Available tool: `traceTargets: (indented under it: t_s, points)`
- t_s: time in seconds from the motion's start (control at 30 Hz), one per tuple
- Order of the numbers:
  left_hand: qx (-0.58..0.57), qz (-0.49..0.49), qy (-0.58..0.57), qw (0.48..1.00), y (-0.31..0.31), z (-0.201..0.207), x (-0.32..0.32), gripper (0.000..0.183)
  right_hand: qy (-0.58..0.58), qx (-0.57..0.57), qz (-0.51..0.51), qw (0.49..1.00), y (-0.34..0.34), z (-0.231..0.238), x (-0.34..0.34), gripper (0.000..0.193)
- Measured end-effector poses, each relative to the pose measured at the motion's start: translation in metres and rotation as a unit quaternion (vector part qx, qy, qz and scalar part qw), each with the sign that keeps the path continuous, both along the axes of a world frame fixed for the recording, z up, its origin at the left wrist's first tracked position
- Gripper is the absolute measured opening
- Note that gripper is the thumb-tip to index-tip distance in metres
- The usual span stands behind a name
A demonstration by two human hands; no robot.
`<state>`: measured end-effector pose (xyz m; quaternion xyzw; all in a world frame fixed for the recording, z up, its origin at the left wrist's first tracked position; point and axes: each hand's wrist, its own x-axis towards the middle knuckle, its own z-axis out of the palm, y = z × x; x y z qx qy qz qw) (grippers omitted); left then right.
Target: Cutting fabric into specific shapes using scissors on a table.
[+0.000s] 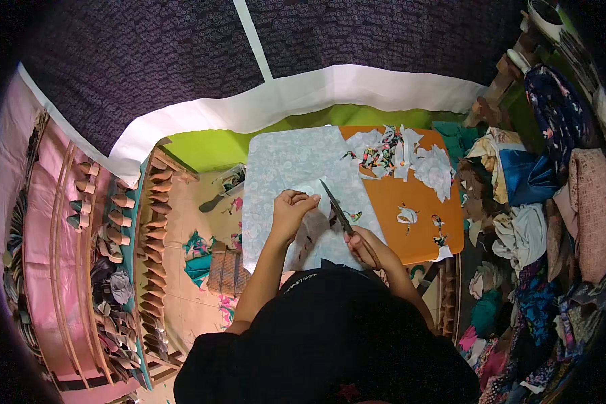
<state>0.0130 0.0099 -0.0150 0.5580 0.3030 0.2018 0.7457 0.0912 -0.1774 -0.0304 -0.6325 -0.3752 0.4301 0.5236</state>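
Note:
My left hand (293, 212) is closed, pinching the edge of a pale piece of fabric (314, 225) with dark patches. It hangs down over the table in front of me. My right hand (365, 248) grips a pair of dark scissors (337, 209), whose long blades point up and away from me, close beside the fabric. Beneath both hands a light, faintly patterned cloth (276, 161) covers the left part of the orange table (384, 229). White and multicoloured scraps (390, 149) lie heaped at its far right, and a few small cut scraps (407, 215) lie nearer.
On the left stand a rack of wooden shoe lasts (153, 246) and pink shelves (44, 222) with more lasts. Scraps and a brown woven piece (225, 273) lie on the floor. Piled fabrics (522, 236) fill the right side. A dark patterned curtain (168, 60) hangs ahead.

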Motion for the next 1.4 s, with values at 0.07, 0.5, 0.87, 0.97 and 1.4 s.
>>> traceTargets:
  t_s: [0.07,0.5,0.87,0.97,1.4]
  points:
    - [-0.008,0.010,-0.023,1.000,-0.001,0.001,0.001,0.028,0.097,-0.005,0.006,0.995,-0.002,-0.004,-0.001,0.036]
    - [0.022,0.003,-0.017,1.000,-0.016,0.011,0.000,0.028,0.186,-0.004,0.002,0.983,0.005,-0.012,-0.007,0.072]
    - [0.039,0.058,-0.009,0.997,-0.024,0.008,0.010,0.025,0.201,0.006,-0.026,0.979,0.009,-0.014,-0.012,0.068]
    - [0.059,0.045,0.019,0.997,-0.026,0.007,0.010,0.026,0.303,-0.005,-0.035,0.952,0.011,-0.020,-0.013,0.064]
    - [0.066,0.088,-0.017,0.994,-0.031,0.002,0.011,0.030,0.213,0.022,-0.028,0.976,0.008,-0.016,-0.017,0.064]
